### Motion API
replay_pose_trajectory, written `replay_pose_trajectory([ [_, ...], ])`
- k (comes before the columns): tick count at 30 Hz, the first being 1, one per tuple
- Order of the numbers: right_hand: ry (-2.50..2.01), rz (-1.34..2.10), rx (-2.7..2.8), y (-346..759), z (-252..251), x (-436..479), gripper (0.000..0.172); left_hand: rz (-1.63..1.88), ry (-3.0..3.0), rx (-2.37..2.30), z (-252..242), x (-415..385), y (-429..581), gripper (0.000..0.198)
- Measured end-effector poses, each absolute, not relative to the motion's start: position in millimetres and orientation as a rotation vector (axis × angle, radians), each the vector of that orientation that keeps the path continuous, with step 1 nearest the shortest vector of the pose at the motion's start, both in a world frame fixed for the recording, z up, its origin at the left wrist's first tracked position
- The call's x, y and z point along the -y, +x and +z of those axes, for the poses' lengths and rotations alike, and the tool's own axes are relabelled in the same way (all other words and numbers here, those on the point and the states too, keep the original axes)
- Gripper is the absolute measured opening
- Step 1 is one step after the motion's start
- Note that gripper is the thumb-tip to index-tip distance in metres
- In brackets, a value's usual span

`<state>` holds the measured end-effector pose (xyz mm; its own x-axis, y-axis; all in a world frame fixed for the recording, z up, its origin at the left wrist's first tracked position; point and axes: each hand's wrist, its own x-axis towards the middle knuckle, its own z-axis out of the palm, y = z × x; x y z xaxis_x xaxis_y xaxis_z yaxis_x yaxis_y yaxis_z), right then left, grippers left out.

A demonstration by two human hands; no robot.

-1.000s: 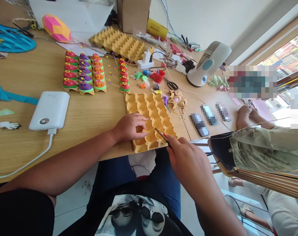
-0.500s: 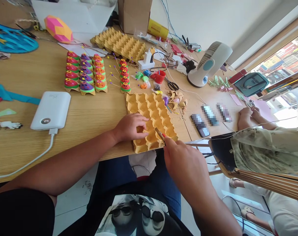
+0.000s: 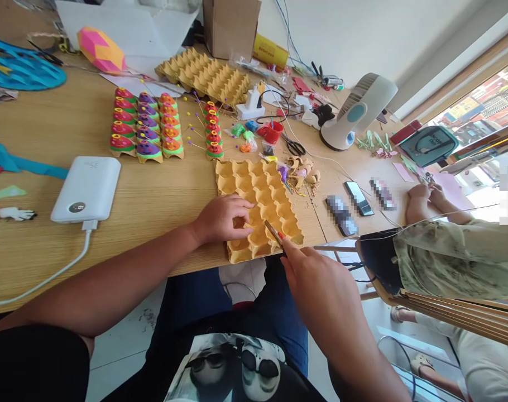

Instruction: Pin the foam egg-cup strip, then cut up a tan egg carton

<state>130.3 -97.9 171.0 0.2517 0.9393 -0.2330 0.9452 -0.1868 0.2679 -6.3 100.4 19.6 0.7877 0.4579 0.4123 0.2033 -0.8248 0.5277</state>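
A yellow cardboard egg tray (image 3: pixel 260 195) lies at the table's front edge, cups facing up. My left hand (image 3: pixel 224 219) holds it down at the left side, fingers curved over its ridges and the thumb apart from the index finger. In my right hand (image 3: pixel 316 273) is a utility knife (image 3: pixel 274 231) with a red part near the grip. Its blade points up and left over the tray's lower right cups; whether it cuts into the card I cannot tell. The fingers wrap round the handle, mostly hidden by the hand.
Painted egg-carton strips (image 3: pixel 147 125) and another egg tray (image 3: pixel 204 75) stand behind. Scissors (image 3: pixel 293 146), a red cup (image 3: pixel 272 133) and card scraps (image 3: pixel 302 170) lie beyond the tray. A white power bank (image 3: pixel 86 187) is at left, phones (image 3: pixel 358 198) and a fan (image 3: pixel 356 111) at right. Another person's hands (image 3: pixel 425 195) work farther right.
My right hand has shifted slightly right and down with the knife. My left hand and the egg tray stay almost in place. One phone's screen looks different.
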Motion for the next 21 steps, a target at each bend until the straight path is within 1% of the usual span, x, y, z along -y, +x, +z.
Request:
replay_pose_trajectory([
  [4,2.163,0.005,-1.739,131,165,102,0.046,0.743,2.517,-0.491,20,-100,-6,0.023],
  [8,2.161,-0.001,-1.771,130,162,105,0.050,0.732,2.519,-0.498,20,-100,-6,0.023],
  [16,2.146,-0.022,-1.730,130,155,110,0.054,0.747,2.530,-0.486,20,-101,-7,0.023],
  [21,2.167,0.045,-1.741,130,146,116,0.052,0.756,2.532,-0.485,19,-100,-7,0.022],
])
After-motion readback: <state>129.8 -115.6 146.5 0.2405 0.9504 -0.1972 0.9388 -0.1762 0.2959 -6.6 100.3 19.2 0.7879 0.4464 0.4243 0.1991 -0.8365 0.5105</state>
